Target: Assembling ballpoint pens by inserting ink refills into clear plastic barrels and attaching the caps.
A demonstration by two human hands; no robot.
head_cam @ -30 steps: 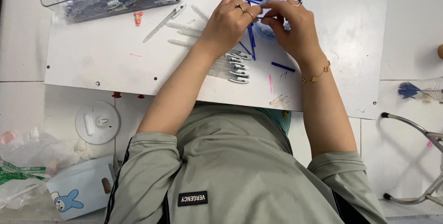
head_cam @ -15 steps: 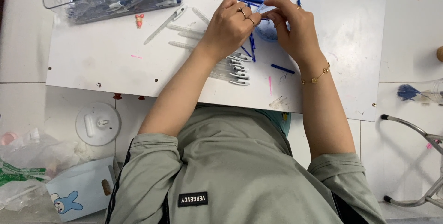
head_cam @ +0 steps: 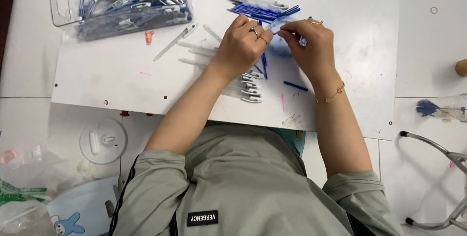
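A person seated at a white surface brings both hands together over a loose pile of blue refills. The left hand and right hand each pinch an end of one thin pen part, fingertips nearly touching. Clear barrels with clips lie in a row just beside the left wrist; a clear bin of finished pens sits at the far left corner. Fitting so fine a piece seems to call for a light, straight push, both wrists braced on the board.
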